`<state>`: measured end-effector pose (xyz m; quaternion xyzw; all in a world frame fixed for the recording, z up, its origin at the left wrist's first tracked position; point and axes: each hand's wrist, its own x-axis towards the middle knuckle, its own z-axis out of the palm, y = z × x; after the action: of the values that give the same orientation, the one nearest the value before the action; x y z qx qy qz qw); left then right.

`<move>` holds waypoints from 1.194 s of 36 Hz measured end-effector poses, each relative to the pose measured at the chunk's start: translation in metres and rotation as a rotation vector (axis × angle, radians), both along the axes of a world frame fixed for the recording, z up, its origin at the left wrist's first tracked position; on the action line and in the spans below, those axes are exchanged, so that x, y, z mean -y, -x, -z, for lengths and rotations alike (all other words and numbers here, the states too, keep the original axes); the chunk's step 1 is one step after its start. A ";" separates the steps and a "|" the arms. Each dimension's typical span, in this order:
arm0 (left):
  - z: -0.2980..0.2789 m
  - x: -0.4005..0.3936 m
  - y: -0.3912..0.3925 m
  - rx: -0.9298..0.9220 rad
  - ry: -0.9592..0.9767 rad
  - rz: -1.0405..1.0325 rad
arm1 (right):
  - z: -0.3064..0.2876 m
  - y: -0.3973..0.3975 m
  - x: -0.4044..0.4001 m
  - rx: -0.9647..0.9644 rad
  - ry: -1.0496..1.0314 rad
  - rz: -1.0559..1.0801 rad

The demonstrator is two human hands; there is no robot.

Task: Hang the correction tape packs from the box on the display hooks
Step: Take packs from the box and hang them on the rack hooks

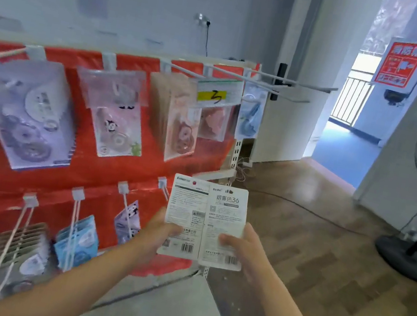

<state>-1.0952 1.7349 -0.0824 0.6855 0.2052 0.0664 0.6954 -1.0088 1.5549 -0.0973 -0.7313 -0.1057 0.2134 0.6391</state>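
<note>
Left hand and right hand each pinch 1 of 2 correction tape packs: light, stiff card, best gripped low, hang-holes clear

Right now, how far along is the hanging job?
Done: many packs already hang on the red display, including the pink stack. In hand: two packs back-side up, one gripped by the left hand, pack, one by the right hand, pack. Left: both need hanging; long top-right hooks look bare. Box contents not visible.
</note>
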 end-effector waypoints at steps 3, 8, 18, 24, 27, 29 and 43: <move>-0.008 -0.031 0.033 0.036 -0.004 -0.045 | -0.012 0.023 -0.035 0.047 -0.006 -0.093; -0.021 -0.070 0.079 0.081 0.016 -0.130 | -0.028 0.060 -0.083 0.056 -0.067 -0.132; -0.019 -0.127 0.156 0.128 0.053 -0.271 | -0.038 0.116 -0.153 0.111 -0.091 -0.198; -0.024 -0.156 0.192 0.147 -0.042 -0.350 | -0.043 0.145 -0.188 0.079 -0.160 -0.250; -0.026 -0.166 0.203 0.154 -0.056 -0.413 | -0.044 0.155 -0.202 0.068 -0.147 -0.290; -0.026 -0.170 0.209 0.164 -0.051 -0.425 | -0.046 0.160 -0.210 0.098 -0.147 -0.328; -0.031 -0.164 0.226 0.199 0.009 -0.425 | -0.052 0.192 -0.225 0.053 -0.271 -0.447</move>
<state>-1.3209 1.8989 -0.0517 0.6138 0.2754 0.2777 0.6857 -1.2011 1.7799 -0.0456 -0.6030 -0.3087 0.3141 0.6652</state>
